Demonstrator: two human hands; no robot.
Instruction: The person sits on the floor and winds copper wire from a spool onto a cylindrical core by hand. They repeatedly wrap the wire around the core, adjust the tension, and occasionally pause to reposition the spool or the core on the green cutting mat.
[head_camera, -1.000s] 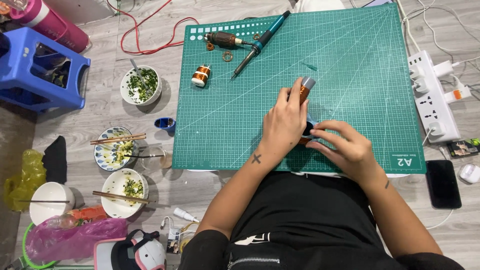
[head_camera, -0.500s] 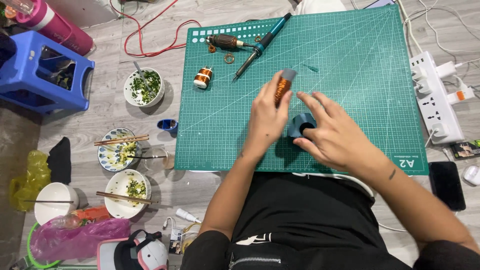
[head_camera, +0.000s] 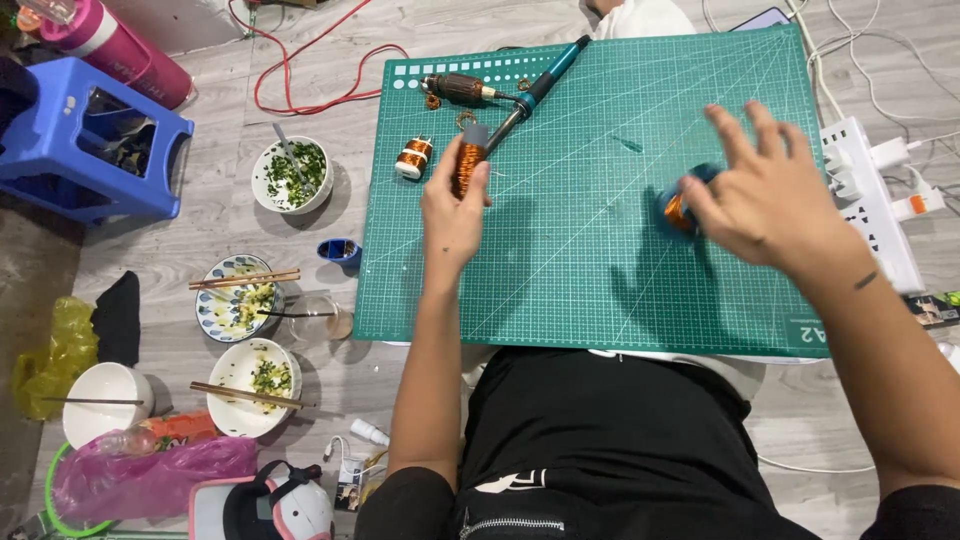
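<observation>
Now the left hand (head_camera: 452, 205) grips a copper coil (head_camera: 468, 160) upright over the green cutting mat (head_camera: 600, 280), just beside the soldering iron (head_camera: 535, 92). Across the mat, well apart, the right hand (head_camera: 765, 200) pinches a blue spool of copper wire (head_camera: 682, 205), its other fingers spread wide.

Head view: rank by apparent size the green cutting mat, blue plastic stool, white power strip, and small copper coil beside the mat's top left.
1. Green cutting mat
2. Blue plastic stool
3. White power strip
4. Small copper coil
</observation>
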